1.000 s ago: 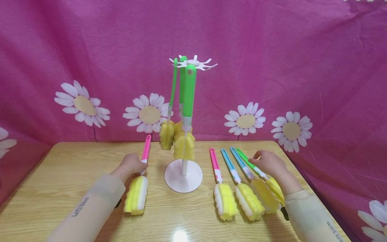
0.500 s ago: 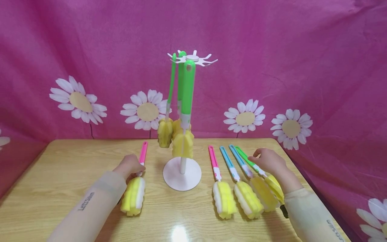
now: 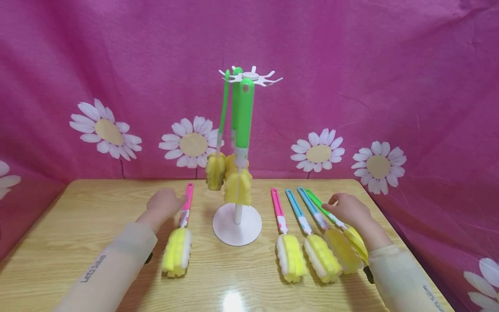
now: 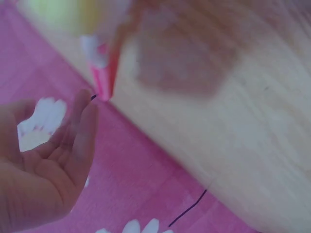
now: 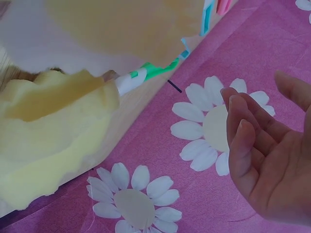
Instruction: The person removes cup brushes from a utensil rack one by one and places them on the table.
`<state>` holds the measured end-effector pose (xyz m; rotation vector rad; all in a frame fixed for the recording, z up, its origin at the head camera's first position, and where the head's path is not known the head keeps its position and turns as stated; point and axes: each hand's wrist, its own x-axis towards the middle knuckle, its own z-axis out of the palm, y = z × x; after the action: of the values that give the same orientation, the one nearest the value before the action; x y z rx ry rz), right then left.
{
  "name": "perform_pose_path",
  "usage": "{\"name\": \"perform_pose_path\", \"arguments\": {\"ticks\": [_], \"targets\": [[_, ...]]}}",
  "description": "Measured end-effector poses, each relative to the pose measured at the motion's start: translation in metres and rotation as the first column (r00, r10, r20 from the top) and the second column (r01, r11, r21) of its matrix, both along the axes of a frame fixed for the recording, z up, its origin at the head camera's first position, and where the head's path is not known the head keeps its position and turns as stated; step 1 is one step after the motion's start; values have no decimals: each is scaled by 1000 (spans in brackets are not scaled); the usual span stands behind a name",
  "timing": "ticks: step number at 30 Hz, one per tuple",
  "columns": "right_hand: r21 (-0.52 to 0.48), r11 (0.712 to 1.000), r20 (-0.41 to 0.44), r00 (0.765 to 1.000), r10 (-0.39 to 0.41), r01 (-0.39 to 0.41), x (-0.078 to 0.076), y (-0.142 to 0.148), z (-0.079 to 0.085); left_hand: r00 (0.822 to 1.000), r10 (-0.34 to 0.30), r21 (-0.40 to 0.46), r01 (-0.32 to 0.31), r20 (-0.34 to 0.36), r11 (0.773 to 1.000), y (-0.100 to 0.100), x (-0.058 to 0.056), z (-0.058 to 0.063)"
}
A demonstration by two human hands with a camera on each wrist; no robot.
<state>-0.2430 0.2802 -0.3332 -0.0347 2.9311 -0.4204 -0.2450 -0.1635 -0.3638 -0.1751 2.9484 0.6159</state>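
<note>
Pink-handled sponge brush [image 3: 180, 237] left of stand [image 3: 226, 227]; my left hand [image 3: 165, 203] near it, right hand [image 3: 351, 209] to stand's right, both loose-fingered.

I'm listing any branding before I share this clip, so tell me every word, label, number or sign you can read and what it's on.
"Let's Slim": left sleeve, on the forearm.
"Slim", apparently: right sleeve; the rest of that lettering is too small to read surely.
No readable words or numbers on the brushes, stand or curtain.
</note>
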Motion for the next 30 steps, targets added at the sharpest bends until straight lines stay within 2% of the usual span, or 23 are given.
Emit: {"name": "perform_pose_path", "arguments": {"ticks": [5,9,11,15,18,21,23,26,30], "targets": [[0,1000,7,1000,-4,4,1,0,0,991,14,91,-2,-136,996,-1,-2,20],[-1,1000,7,1000,-2,2,-1,-1,-2,968,43,207,10,-248,978,4,-1,35],[2,1000,9,1000,-3,3,-1,-2,-2,948,73,266,12,-308,964,8,1,42],[9,1000,11,1000,-2,2,-1,-3,-2,889,126,347,39,-440,937,21,8,59],[10,1000,11,1000,-6,6,0,-4,-2,845,132,406,107,-517,907,36,17,73],[14,1000,8,1000,-4,4,-1,-4,-2,817,102,455,209,-568,865,51,25,83],[15,1000,5,1000,-1,1,-1,-5,-2,806,60,466,278,-589,840,59,29,88],[17,1000,4,1000,2,-2,-2,-6,-2,802,-5,477,360,-597,802,70,31,92],[17,1000,8,1000,-1,1,-2,-8,-2,816,-72,493,415,-574,765,79,31,94]]}}
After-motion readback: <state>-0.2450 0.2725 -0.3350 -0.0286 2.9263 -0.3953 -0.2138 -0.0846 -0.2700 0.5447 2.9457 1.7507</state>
